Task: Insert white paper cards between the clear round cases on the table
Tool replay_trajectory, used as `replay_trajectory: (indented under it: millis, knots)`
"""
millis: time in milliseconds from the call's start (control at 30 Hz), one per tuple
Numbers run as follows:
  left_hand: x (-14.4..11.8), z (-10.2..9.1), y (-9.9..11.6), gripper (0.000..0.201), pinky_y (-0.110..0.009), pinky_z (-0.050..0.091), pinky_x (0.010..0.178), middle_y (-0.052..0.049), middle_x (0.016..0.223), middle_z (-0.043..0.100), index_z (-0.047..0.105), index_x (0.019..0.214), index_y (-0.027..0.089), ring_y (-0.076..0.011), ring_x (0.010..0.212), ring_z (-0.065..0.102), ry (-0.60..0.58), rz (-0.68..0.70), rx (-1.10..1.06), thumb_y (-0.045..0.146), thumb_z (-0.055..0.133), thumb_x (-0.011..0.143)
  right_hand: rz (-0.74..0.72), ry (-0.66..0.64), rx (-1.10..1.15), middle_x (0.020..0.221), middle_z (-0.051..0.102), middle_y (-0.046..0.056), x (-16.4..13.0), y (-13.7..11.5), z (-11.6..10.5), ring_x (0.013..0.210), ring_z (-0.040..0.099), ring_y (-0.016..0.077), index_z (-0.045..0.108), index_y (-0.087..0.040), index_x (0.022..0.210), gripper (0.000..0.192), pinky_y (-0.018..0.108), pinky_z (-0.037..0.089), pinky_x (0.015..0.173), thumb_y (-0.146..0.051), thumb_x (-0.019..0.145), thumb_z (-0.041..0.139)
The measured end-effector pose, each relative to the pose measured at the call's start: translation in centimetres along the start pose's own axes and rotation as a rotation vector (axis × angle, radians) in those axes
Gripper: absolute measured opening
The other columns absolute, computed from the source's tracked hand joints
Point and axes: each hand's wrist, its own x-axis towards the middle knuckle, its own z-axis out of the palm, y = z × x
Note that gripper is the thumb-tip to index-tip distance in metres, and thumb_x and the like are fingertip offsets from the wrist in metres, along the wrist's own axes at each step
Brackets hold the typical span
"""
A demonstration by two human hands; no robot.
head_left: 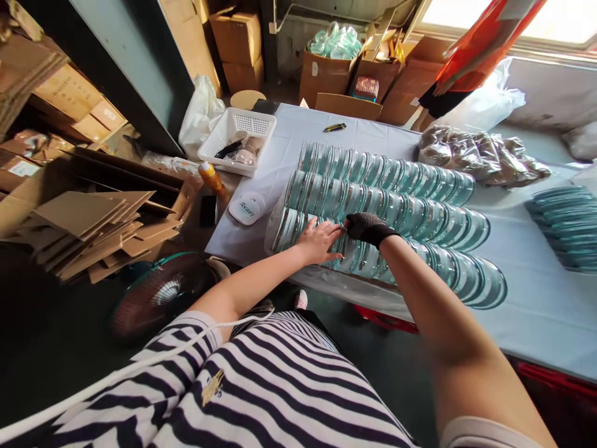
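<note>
Three long rows of round, clear greenish glass dishes or lids lie nested on edge across the table. My bare left hand (321, 241) rests on the left part of the near row (466, 274), fingers stretched and spread over the glass. Just right of it, my right hand (366, 228), in a black mesh glove, is at the upper side of the same row. Its fingers are closed together, and whatever lies between their tips is hidden. Behind are the middle row (410, 214) and the far row (382, 169).
A round white lettered pad (247, 208) and a white basket (261, 127) stand left on the table (289, 127). A utility knife (334, 127) lies at the back. Bagged items (480, 155) and stacked glass (566, 224) sit right. A fan (163, 292) stands lower left; a person in orange (480, 50) is beyond.
</note>
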Motion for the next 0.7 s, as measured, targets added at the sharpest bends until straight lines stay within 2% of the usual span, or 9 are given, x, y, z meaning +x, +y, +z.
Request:
replay_trajectory:
  millis: [100,200,300,433,500,567,700]
  knots:
    - [0.1,0.1,0.0,0.07,-0.058,0.02,0.119,-0.007,0.151,0.046,0.044,0.146,0.026,-0.0302,0.14,0.039,0.008,0.003,0.015,0.066,0.045,0.088,-0.007,-0.035,0.006,0.098,0.073,0.009,0.2,-0.2,-0.2,0.087,0.068,0.0179,0.072,-0.015,0.105,0.028,0.022,0.045,0.069,-0.021,0.08,0.06]
    - [0.2,0.2,0.0,0.072,-0.058,0.021,0.119,-0.008,0.15,0.047,0.044,0.146,0.025,-0.03,0.14,0.039,0.006,0.005,0.015,0.066,0.045,0.088,-0.001,-0.058,-0.015,0.094,0.074,0.009,0.5,-0.7,-0.7,0.084,0.068,0.0175,0.073,-0.014,0.098,0.023,0.021,0.044,0.066,-0.019,0.079,0.061]
    - [0.2,0.2,-0.1,0.073,-0.059,0.021,0.119,-0.008,0.15,0.047,0.043,0.146,0.023,-0.0293,0.14,0.039,-0.003,0.003,0.008,0.066,0.046,0.088,0.038,-0.005,-0.034,0.093,0.074,0.011,-0.1,-1.2,-1.2,0.084,0.069,0.0196,0.074,-0.014,0.092,0.02,0.023,0.044,0.066,-0.019,0.083,0.056]
    - [0.1,0.2,-0.1,0.07,-0.058,0.02,0.119,-0.007,0.15,0.048,0.044,0.145,0.026,-0.029,0.139,0.041,0.002,-0.005,-0.023,0.065,0.048,0.087,0.025,0.079,0.015,0.101,0.073,0.01,-2.9,-1.0,-0.9,0.095,0.068,0.0185,0.074,-0.015,0.099,0.027,0.022,0.044,0.074,-0.019,0.089,0.049]
    - [0.0,0.1,-0.1,0.069,-0.058,0.02,0.119,-0.006,0.15,0.048,0.044,0.145,0.028,-0.0288,0.139,0.041,0.001,-0.011,-0.034,0.065,0.05,0.086,0.015,0.149,0.094,0.099,0.074,0.009,-4.8,-0.8,0.3,0.095,0.068,0.0173,0.074,-0.016,0.098,0.027,0.021,0.044,0.077,-0.02,0.089,0.049]
    - [0.0,0.0,-0.1,0.069,-0.058,0.018,0.12,-0.006,0.15,0.047,0.044,0.145,0.029,-0.0289,0.14,0.04,-0.001,-0.017,-0.036,0.064,0.051,0.086,0.03,0.222,0.17,0.096,0.074,0.009,-6.7,-0.8,2.4,0.092,0.068,0.0175,0.074,-0.016,0.096,0.026,0.022,0.044,0.077,-0.022,0.088,0.049]
    - [0.0,0.0,-0.1,0.067,-0.057,0.016,0.12,-0.006,0.15,0.047,0.044,0.145,0.029,-0.0291,0.14,0.04,-0.011,-0.026,-0.037,0.06,0.053,0.086,0.058,0.272,0.219,0.102,0.073,0.01,-9.8,-2.8,9.6,0.092,0.068,0.0197,0.073,-0.017,0.099,0.03,0.025,0.046,0.076,-0.028,0.093,0.046]
